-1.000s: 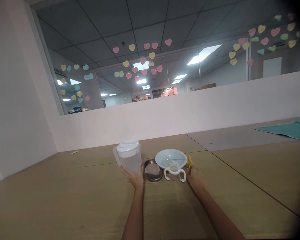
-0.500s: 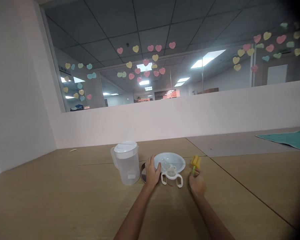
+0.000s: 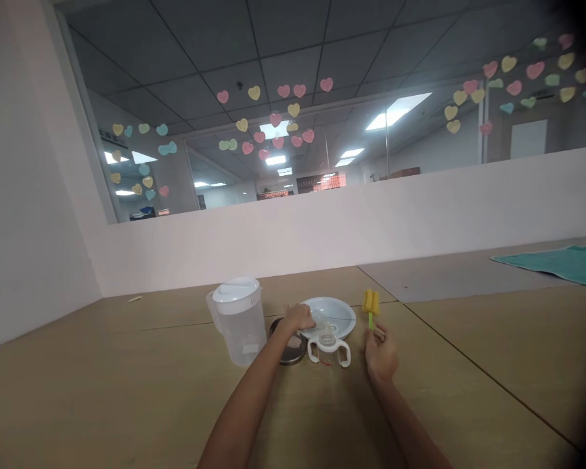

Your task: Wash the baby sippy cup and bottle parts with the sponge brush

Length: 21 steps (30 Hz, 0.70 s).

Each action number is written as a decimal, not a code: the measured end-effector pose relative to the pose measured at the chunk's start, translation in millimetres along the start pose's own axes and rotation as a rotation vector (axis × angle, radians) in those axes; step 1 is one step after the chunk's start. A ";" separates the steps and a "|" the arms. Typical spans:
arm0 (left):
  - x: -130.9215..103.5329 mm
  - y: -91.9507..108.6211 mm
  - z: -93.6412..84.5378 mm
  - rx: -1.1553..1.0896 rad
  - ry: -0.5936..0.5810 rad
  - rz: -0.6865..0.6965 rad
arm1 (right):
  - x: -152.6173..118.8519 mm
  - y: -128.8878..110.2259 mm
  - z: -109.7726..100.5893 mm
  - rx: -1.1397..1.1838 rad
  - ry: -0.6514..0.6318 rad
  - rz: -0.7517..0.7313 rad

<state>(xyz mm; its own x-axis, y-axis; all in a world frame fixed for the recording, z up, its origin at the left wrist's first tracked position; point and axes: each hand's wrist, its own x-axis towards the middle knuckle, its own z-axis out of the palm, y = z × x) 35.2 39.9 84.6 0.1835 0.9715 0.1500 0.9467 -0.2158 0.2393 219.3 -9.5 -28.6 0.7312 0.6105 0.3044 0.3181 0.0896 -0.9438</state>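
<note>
My right hand [image 3: 381, 355] is closed around the green handle of a sponge brush [image 3: 371, 302], its yellow head pointing up and away. At the left rim of a white bowl [image 3: 344, 314], my left hand [image 3: 300, 317] has its fingers curled down; what they grip, if anything, is hidden. Inside the bowl lies a clear plastic piece, partly covered. Just in front stands a clear baby bottle [image 3: 327, 340] with two white handles and an open top. A round metal dish [image 3: 293, 352] sits below my left wrist, partly hidden by it.
A translucent pitcher [image 3: 247, 326] with a white lid stands left of the metal dish. Farther back on the right lies a green cloth [image 3: 561, 264]. A low wall with a window [image 3: 273, 234] bounds the table's far side.
My left hand has turned from upright, with fingers extended, to curled over the bowl's rim, uncovering more of the metal dish. The sponge brush stays in my right hand. The view has shifted slightly.
</note>
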 end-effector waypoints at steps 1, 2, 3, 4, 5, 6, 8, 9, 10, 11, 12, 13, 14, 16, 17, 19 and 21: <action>-0.3 -1.0 -2.5 -0.042 0.020 0.002 | -0.8 -3.7 -1.6 0.046 -0.011 -0.011; -0.8 -2.3 -4.8 -0.087 0.048 0.006 | -1.8 -7.5 -3.1 0.091 -0.031 -0.018; -1.3 -3.7 -6.7 -0.137 0.078 0.008 | -2.8 -11.3 -4.3 0.128 -0.058 -0.024; -1.4 -5.0 -8.4 -0.190 0.107 0.011 | -3.9 -14.7 -5.4 0.153 -0.091 -0.035; -1.2 -6.1 -9.9 -0.246 0.133 0.014 | -5.2 -17.7 -6.1 0.161 -0.122 -0.051; -0.6 -7.0 -11.2 -0.306 0.158 0.018 | -6.6 -20.0 -6.6 0.150 -0.146 -0.075; 1.4 -7.6 -13.8 -0.432 0.201 0.024 | -9.5 -22.8 -6.7 0.090 -0.175 -0.161; 2.6 -7.2 -15.2 -0.498 0.220 0.029 | -11.0 -23.2 -6.5 0.055 -0.186 -0.222; 3.5 -6.1 -16.8 -0.566 0.236 0.035 | -12.2 -23.1 -6.2 0.026 -0.200 -0.284; 4.1 -4.5 -18.5 -0.635 0.250 0.043 | -13.3 -22.6 -5.7 0.007 -0.217 -0.347; 4.2 -2.4 -20.4 -0.705 0.261 0.054 | -14.1 -21.7 -5.1 -0.005 -0.238 -0.410; 3.8 0.3 -22.4 -0.775 0.273 0.069 | -14.5 -20.4 -4.4 -0.012 -0.257 -0.466; 3.1 3.3 -24.7 -0.842 0.288 0.085 | -14.6 -19.0 -3.6 -0.017 -0.267 -0.514; 1.2 9.6 -29.6 -0.956 0.325 0.114 | -13.8 -15.5 -1.7 -0.034 -0.265 -0.595; 0.3 12.5 -32.2 -1.000 0.346 0.126 | -13.1 -13.6 -0.7 -0.053 -0.253 -0.628; -1.0 17.2 -37.5 -1.058 0.388 0.143 | -11.6 -9.9 1.6 -0.116 -0.231 -0.684; -1.7 19.6 -42.3 -1.077 0.433 0.152 | -10.5 -7.0 3.4 -0.190 -0.212 -0.729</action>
<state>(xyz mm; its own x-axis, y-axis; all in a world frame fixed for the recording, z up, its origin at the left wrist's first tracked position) 42.3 29.9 129.7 -0.0268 0.8585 0.5121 0.1710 -0.5008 0.8485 207.3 -13.9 -25.6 0.1728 0.5881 0.7901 0.7857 0.4015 -0.4707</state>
